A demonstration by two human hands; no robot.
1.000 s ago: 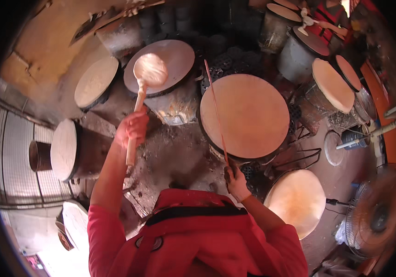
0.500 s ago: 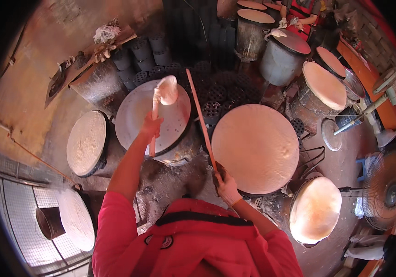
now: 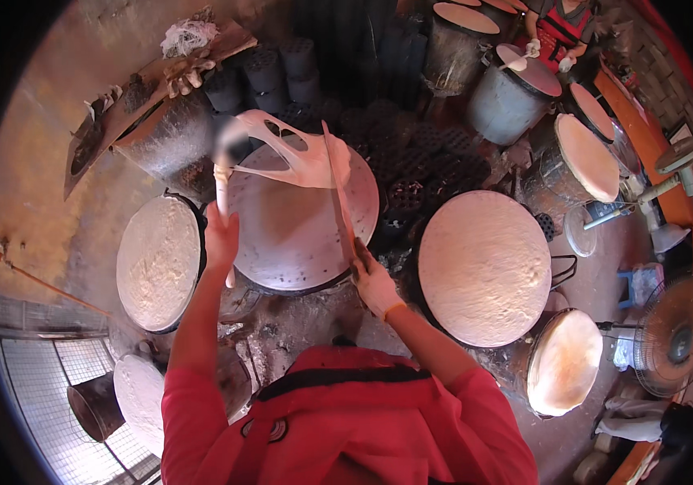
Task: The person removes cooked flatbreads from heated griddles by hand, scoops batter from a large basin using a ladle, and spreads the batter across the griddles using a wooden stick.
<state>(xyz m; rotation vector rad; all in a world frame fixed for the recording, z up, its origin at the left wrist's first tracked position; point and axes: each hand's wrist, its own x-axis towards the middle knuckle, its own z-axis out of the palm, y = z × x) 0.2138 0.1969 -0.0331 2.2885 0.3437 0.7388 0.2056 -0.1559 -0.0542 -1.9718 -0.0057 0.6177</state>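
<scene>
- Left hand, left of centre: fingers wrapped around a pale stick.
- Right hand, mid-frame: fingers closed on a long flat stick.
- Stringy dough spans both sticks, upper centre, overlapping the grey griddle.
- Smooth, even pulling should suit those thin strands best.

1 head fisheye faces down, seemingly near left hand and right hand.

round wire-caged fan at right, near small blue plastic stool. black perforated cylinders stacked up top. rusty brown metal can lower left, by pale wire-mesh panel.
</scene>
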